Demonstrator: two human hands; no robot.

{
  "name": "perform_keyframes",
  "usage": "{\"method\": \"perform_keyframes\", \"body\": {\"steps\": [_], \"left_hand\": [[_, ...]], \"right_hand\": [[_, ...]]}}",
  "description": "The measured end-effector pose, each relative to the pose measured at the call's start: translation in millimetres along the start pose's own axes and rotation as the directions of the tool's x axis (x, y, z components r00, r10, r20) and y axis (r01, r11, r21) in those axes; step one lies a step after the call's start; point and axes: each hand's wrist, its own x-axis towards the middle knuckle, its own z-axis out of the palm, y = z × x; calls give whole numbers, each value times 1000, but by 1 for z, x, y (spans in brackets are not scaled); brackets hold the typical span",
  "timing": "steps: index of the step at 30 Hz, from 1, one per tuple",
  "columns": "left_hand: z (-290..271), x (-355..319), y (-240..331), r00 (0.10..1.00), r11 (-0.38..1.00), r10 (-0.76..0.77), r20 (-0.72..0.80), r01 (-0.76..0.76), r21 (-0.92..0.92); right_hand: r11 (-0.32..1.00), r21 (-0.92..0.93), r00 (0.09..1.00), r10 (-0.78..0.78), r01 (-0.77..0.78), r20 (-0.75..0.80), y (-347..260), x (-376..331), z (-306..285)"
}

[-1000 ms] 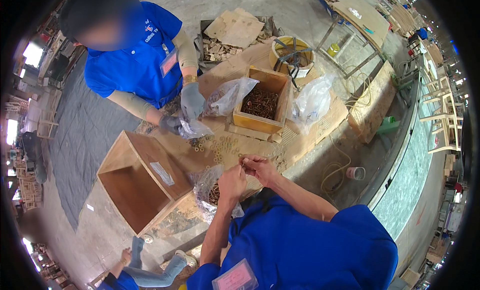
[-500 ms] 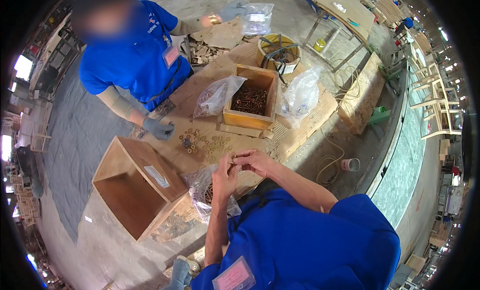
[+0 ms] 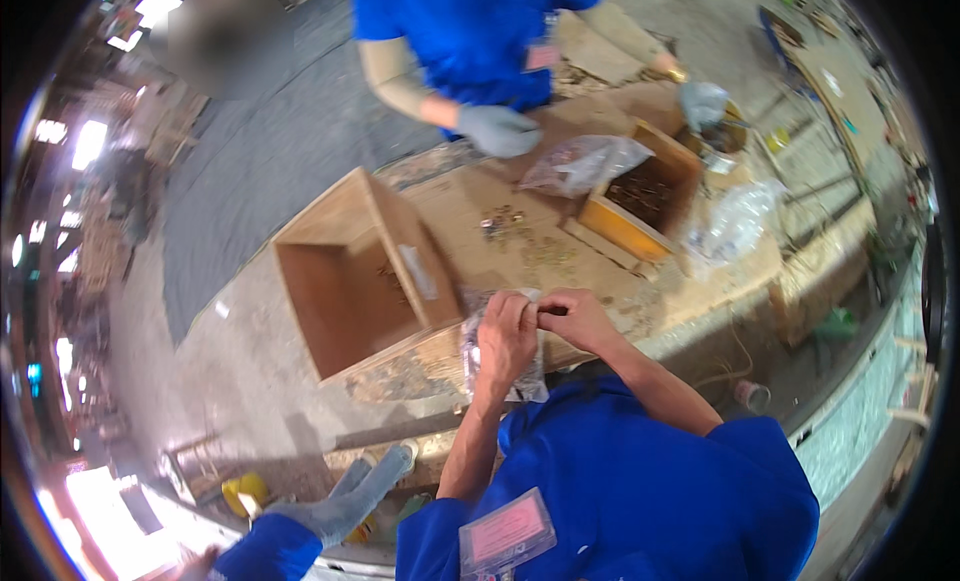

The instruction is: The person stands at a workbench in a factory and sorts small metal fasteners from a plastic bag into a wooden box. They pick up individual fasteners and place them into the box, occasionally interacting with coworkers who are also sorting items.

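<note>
My left hand [image 3: 508, 333] and my right hand [image 3: 580, 319] meet at the fingertips, both closed in a pinch. Whatever is between them is too small and blurred to name. Just below, a clear plastic bag [image 3: 475, 366] lies at the near table edge, partly hidden by my left hand and forearm. Beyond my hands, small brass-coloured rings [image 3: 548, 253] lie spread on the cardboard-covered table [image 3: 450, 206]. A cluster of darker small rings [image 3: 500, 223] sits a little farther off.
Left stands an open wooden box [image 3: 432, 246]; right, a yellow-sided box [image 3: 622, 229] of screws with plastic bags [image 3: 738, 221] beside it. Across the table a co-worker's gloved hand [image 3: 498, 131] hovers; the other glove [image 3: 704, 105] is at a bucket. Another person's blue sleeve [image 3: 275, 549] shows lower left.
The view has swung, shifting the table rightward. My hands stay pinched together. The co-worker's one glove has left the rings; the other has moved from a plastic bag to the bucket.
</note>
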Motion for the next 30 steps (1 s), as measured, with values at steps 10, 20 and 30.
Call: {"method": "perform_keyframes", "body": {"steps": [10,20,30], "left_hand": [[-139,45,-53,950,931,121,-289,-7,366],[-138,-7,-20,812,966,43,-583,116,232],[35,-83,-82,883,758,-372,287,111,642]], "right_hand": [[283,809,854,250,-515,456,21,23,2],[300,814,852,348,-498,392,50,8,2],[313,824,876,267,-473,401,68,16,4]]}}
